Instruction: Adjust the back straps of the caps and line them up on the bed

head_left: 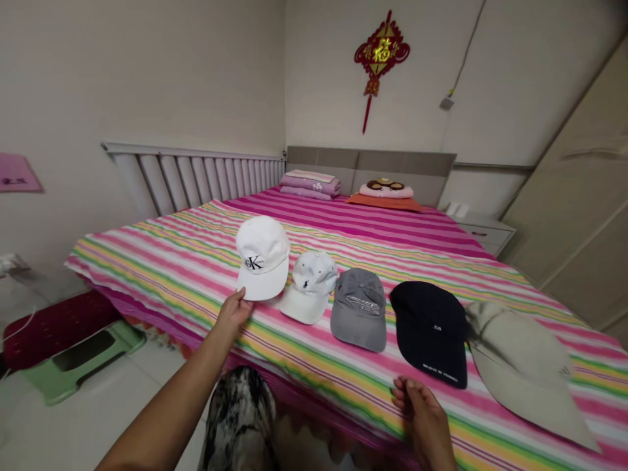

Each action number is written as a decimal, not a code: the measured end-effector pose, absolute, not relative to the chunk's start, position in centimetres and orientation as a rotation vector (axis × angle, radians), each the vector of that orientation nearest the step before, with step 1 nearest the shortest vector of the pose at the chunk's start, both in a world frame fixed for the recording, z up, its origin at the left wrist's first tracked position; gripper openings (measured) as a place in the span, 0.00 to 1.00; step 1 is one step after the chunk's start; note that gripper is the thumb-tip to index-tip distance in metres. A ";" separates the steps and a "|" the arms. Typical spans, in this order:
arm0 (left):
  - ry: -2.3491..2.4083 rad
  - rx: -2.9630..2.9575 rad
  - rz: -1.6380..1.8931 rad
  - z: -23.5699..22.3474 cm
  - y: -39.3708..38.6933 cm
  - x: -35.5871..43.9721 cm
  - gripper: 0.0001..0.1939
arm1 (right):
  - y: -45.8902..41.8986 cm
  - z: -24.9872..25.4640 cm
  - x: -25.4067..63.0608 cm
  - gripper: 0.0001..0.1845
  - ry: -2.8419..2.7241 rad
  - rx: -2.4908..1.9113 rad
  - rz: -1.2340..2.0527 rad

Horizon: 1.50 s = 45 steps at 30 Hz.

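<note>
Pinching black-lettered white round-crowned cloth cap point(265, 252) with left hand point(237, 309), nothing with open right hand point(422, 411); could tip from brim-only hold.

Bare forearms point(181, 389), bare fingers point(398, 384), blotchy legwear point(240, 418); black, cream

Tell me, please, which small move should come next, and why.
Perhaps the left hand should gently release the CK cap: its thumb is on the brim, and this cap is the leftmost of five, beside the small white cap.
</note>
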<state>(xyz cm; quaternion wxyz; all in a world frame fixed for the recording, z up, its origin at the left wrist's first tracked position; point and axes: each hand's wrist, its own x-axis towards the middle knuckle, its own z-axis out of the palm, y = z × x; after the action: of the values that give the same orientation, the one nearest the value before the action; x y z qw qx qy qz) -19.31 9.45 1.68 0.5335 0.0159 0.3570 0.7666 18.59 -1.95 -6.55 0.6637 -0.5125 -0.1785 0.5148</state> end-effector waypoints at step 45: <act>1.009 0.033 1.436 -1.6 8.8 -4.5 0.07 | 4.3 -3.1 14.0 0.12 -0.075 -1.000 1.342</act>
<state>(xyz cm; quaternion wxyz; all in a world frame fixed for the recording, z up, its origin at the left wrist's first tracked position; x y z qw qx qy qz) -4.45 8.80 -1.56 0.6391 0.0145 0.4421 0.6292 13.96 4.27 -3.06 0.6692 -0.4434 -0.0331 0.5953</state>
